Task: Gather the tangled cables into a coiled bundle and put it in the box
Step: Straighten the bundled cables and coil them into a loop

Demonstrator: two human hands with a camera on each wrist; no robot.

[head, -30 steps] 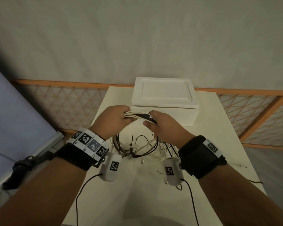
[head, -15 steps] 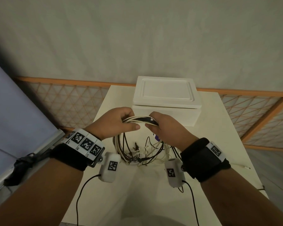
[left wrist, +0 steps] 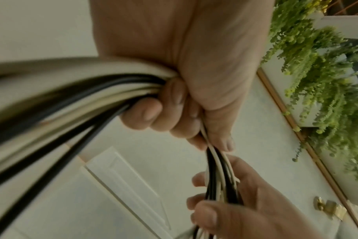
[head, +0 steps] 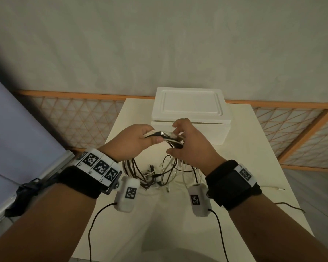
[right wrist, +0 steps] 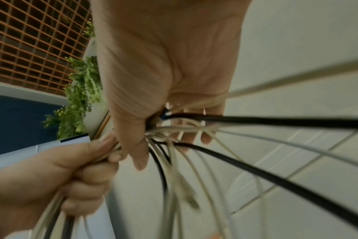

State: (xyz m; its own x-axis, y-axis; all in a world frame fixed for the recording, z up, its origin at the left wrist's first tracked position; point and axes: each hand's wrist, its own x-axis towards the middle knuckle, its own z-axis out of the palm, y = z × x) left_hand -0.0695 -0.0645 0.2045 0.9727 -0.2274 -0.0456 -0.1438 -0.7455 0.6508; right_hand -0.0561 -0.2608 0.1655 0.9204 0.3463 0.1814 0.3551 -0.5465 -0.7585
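Note:
A bundle of white and black cables (head: 159, 134) is held up in front of the closed white box (head: 191, 108). My left hand (head: 136, 142) grips the top of the bundle in a fist, seen close in the left wrist view (left wrist: 174, 105). My right hand (head: 189, 146) holds the same strands just to the right, thumb under and fingers loosely curled over them (left wrist: 245, 202). The loops (head: 150, 171) hang down between my wrists, and their loose plug ends rest on the table (head: 244, 167). Cables (right wrist: 276, 122) fan out from the right palm.
The box's lid is on, and it stands at the table's far edge. A white cable end (head: 276, 189) and a black cord (head: 292, 206) lie at the table's right edge. An orange lattice fence (head: 74, 120) runs behind. A grey-blue panel (head: 17, 129) leans at the left.
Both hands have lifted the bundle slightly and moved it nearer the box. The right hand's fingers have spread and loosened. The hanging loops have gathered closer together.

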